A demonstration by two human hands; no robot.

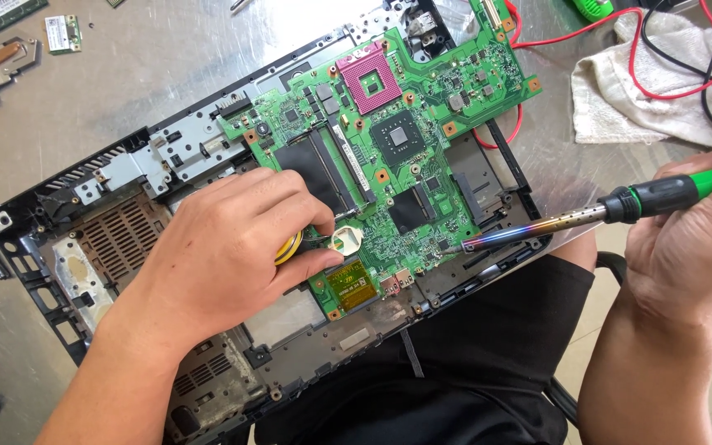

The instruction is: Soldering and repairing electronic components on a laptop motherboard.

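Two hands work over one green circuit board [422, 140], which lies in one black laptop base [125, 272] on the metal surface [166, 58]. The left hand [224, 247] has its grip pinched together on thin tweezers [323, 240] beside a round white coin cell [346, 240]. The right hand [686, 239] is clamped around one green-handled soldering iron [587, 216], its tip touching the board's near edge. Farther off lie one white cloth [636, 91], one red wire [661, 49] and two small loose boards [63, 33].

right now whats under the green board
The green board lies in a black laptop base, whose frame and vents show around it. The left hand covers the board's lower left part. What lies beneath the board cannot be seen.
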